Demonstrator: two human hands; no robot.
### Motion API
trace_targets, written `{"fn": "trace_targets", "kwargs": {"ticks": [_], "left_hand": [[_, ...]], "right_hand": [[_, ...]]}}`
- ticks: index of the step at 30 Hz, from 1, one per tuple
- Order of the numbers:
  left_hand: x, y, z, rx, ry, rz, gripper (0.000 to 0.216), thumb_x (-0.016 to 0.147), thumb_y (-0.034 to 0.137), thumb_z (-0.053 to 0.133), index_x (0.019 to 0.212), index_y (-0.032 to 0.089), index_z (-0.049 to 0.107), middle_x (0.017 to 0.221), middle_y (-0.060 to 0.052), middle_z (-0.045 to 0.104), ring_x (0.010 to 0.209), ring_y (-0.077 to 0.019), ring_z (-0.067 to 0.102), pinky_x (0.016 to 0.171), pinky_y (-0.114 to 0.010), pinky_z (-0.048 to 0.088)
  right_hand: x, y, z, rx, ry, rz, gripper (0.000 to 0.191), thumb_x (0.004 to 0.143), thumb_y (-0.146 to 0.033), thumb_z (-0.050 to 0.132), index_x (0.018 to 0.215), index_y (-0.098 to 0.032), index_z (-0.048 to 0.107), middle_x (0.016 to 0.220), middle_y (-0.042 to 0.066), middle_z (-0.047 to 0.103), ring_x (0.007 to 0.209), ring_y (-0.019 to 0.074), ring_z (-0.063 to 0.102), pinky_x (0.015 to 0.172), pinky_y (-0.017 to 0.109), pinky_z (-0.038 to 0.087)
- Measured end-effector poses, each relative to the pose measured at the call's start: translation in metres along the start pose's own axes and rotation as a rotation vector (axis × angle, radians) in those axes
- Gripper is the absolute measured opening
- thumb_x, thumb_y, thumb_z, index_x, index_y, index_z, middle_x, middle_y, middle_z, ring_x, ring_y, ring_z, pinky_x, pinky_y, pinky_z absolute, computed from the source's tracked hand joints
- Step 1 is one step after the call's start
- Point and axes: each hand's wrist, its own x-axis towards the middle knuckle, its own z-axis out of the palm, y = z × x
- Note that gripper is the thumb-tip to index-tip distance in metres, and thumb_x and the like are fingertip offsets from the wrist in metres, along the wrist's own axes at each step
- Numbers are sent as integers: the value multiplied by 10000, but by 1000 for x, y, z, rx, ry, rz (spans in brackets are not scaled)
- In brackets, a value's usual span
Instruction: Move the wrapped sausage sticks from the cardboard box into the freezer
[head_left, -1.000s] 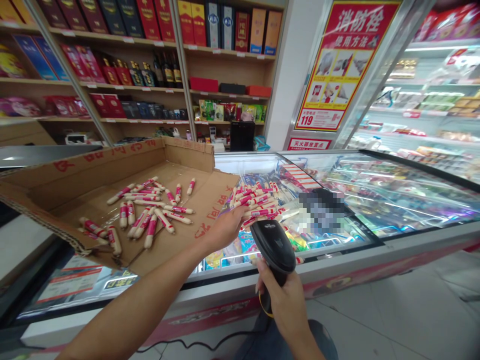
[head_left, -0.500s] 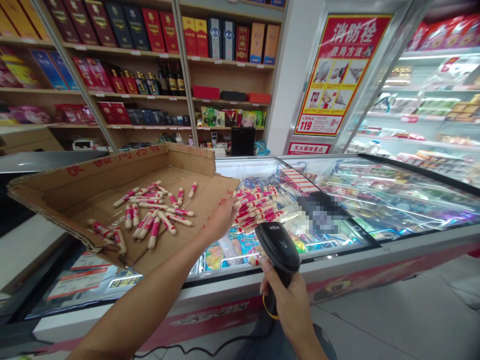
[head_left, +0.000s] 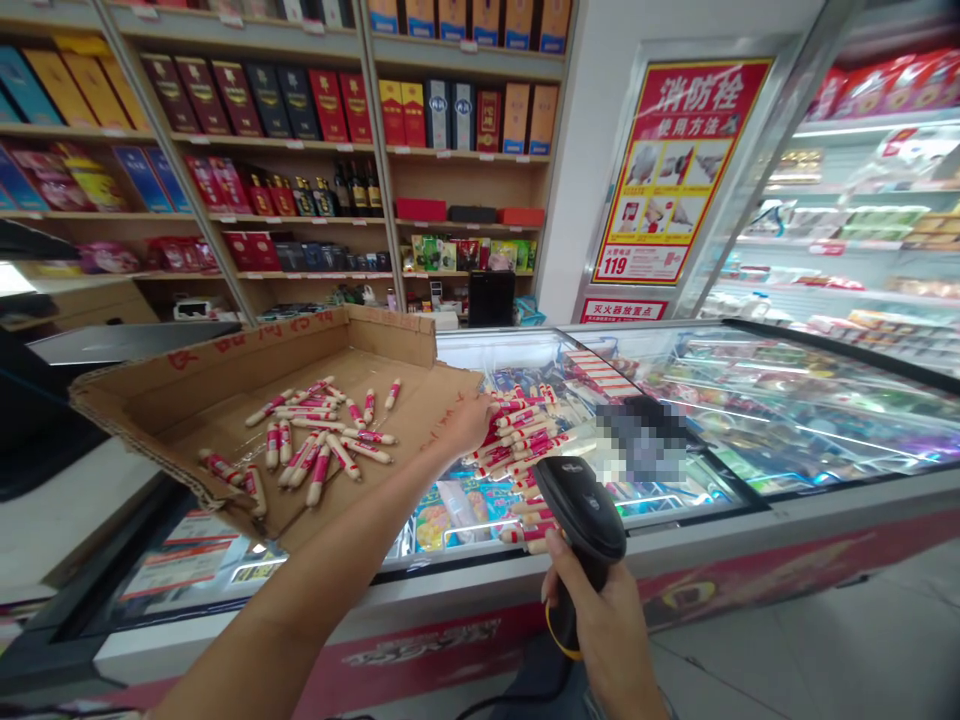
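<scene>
My right hand [head_left: 604, 610] grips a black barcode scanner [head_left: 581, 508], its head angled up and away toward the pile. Wrapped sausages [head_left: 525, 430], pale with red-pink labels, lie heaped on the freezer's glass lid, and several more lie close behind the scanner. My left hand [head_left: 469, 428] reaches across the cardboard box's right edge to the left side of this heap; its fingers look curled, but what they hold is hidden. More loose sausages [head_left: 307, 440] lie inside the open cardboard box [head_left: 262, 345], left of the heap.
The chest freezer [head_left: 720, 415] with sliding glass lids runs left to right, packed goods under the glass. A blurred dark item [head_left: 643, 438] lies on it right of the heap. Behind stand shelves of boxed bottles [head_left: 277, 100], a red poster [head_left: 679, 170] and a lit display fridge [head_left: 847, 230].
The view has tilted up a little and shifted left. More sausages now show beside the scanner's left side. My left hand stays at the heap; my right hand still holds the scanner.
</scene>
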Motion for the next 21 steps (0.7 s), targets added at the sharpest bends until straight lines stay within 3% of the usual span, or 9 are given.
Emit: {"fn": "trace_targets", "kwargs": {"ticks": [8, 14, 18, 21], "left_hand": [[-6, -3, 5, 52, -63, 29, 301, 936, 166, 389, 1070, 140, 658, 1067, -107, 618, 963, -195, 589, 856, -297, 471], [-10, -2, -6, 37, -53, 10, 294, 935, 147, 370, 988, 132, 659, 1037, -110, 637, 905, -177, 609, 808, -263, 471], [-12, -20, -22, 100, 18, -72, 255, 915, 144, 415, 929, 148, 670, 979, -95, 668, 956, -181, 611, 857, -261, 458], [-13, -45, -38, 189, 86, -207, 264, 914, 152, 414, 970, 122, 670, 1036, -139, 666, 1009, -211, 613, 892, -292, 452]], "right_hand": [[0, -1, 0, -27, -24, 3, 414, 731, -580, 703, 670, -180, 615, 424, -25, 546, 428, 146, 504, 471, 257, 418], [-1, 1, 0, -83, -11, 22, 442, 716, -617, 698, 657, -186, 621, 434, -18, 566, 439, 153, 525, 481, 259, 418], [0, 3, -5, -226, -61, 2, 543, 753, -661, 628, 473, -199, 571, 452, 14, 570, 475, 158, 547, 524, 262, 437], [4, 5, -7, -305, -87, -9, 583, 741, -702, 600, 439, -204, 573, 453, 27, 575, 463, 167, 550, 527, 271, 451]]}}
